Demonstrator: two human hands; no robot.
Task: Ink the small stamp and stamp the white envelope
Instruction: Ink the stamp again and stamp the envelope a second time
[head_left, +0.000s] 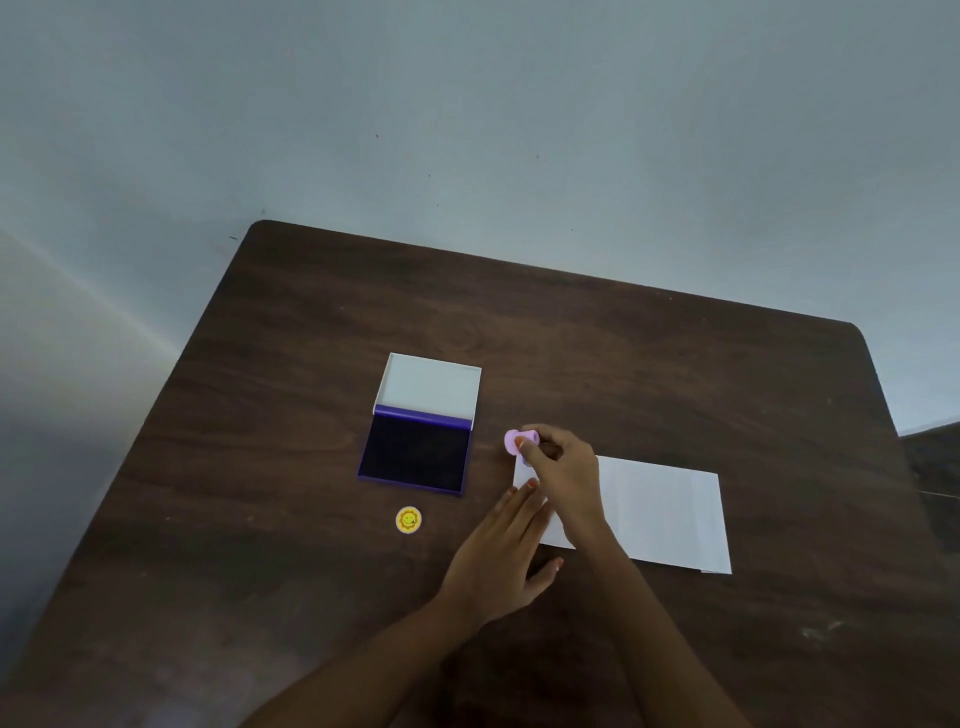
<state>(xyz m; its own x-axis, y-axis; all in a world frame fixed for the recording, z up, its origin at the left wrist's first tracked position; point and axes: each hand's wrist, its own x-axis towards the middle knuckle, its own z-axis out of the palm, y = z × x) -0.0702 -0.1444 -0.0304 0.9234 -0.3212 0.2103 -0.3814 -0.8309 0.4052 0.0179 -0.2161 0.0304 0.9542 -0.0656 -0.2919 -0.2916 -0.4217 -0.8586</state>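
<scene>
Your right hand (563, 460) pinches the small stamp (519, 441) over the white envelope's (660, 512) left end, your left hand (498, 551) lies open steadying it, and no print shows yet, while whether it's inked is unclear.

Left hand (498, 551) flat, fingers extended, right hand (563, 470) pinched closed, forearms crossing

Head view looks steeply down, near, across the table (291, 364) toward a wall (467, 104).
</scene>
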